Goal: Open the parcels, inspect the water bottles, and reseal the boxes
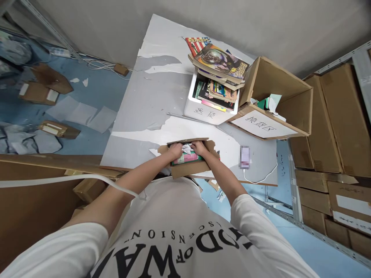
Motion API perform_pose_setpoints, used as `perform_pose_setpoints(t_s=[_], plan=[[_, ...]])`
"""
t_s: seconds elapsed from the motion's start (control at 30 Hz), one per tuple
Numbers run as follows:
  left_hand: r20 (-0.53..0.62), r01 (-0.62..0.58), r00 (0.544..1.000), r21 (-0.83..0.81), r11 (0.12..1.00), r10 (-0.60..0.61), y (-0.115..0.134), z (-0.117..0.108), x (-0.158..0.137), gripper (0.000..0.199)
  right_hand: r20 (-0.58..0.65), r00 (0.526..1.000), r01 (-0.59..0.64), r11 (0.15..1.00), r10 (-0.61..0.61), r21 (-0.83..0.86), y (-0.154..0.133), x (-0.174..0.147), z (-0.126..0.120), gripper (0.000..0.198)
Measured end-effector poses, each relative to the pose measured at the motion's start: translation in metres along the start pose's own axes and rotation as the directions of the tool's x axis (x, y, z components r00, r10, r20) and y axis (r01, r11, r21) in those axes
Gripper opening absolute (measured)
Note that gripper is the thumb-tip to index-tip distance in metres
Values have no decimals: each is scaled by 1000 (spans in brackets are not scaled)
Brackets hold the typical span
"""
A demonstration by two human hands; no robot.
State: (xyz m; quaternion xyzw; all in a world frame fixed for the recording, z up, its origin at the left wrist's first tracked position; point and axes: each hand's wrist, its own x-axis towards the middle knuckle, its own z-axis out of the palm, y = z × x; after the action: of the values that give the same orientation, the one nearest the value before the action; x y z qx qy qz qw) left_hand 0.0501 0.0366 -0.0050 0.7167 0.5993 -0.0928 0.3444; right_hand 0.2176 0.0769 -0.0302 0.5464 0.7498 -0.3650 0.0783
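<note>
An opened small cardboard box (189, 170) lies at the table's near edge, its flaps spread. In it is a flat pink and green item, perhaps a book (189, 157), partly covered. Crumpled white paper (187, 148) sits between my hands, over the item. At the box's left side, my left hand (175, 150) has its fingers curled in on the paper's edge. From the right, my right hand (198, 148) reaches over the box, fingers closed at the other side of the paper. My fingertips are partly hidden.
Beyond the box, a white bin (211, 115) is piled with books (222, 61). To its right stands a large open carton (290, 83) with papers inside. A phone (245, 156) on a white cable lies at right. Stacked cartons (344, 123) fill the right-hand shelf; scraps litter the left floor.
</note>
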Motion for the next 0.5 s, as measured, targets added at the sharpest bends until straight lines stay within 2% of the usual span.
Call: perform_pose_setpoints(t_s=[0.1, 0.2, 0.27, 0.33, 0.4, 0.5], plan=[[-11, 4, 1000, -22, 1000, -4, -4, -5, 4, 32, -27, 996, 83, 994, -81, 70, 0, -8, -7, 25], [-46, -95, 995, -92, 991, 91, -7, -10, 1, 33, 0, 991, 136, 979, -137, 149, 1, -14, -17, 27], [-99, -184, 980, -159, 970, 170, -8, -12, -1, 32, 9, 994, 106, 982, -109, 156, 3, -17, -25, 29], [-138, -222, 970, -165, 961, 200, -5, -15, -3, 28, -13, 999, 40, 994, -38, 105, 5, -18, -32, 27], [-121, -229, 968, -84, 970, 218, 0, -16, -4, 25, -50, 999, -18, 999, 19, 32, 6, -17, -35, 24], [-33, -259, 965, 60, 964, 261, 10, -18, -9, 26, -83, 996, -46, 999, 43, -27, 4, -11, -31, 21]])
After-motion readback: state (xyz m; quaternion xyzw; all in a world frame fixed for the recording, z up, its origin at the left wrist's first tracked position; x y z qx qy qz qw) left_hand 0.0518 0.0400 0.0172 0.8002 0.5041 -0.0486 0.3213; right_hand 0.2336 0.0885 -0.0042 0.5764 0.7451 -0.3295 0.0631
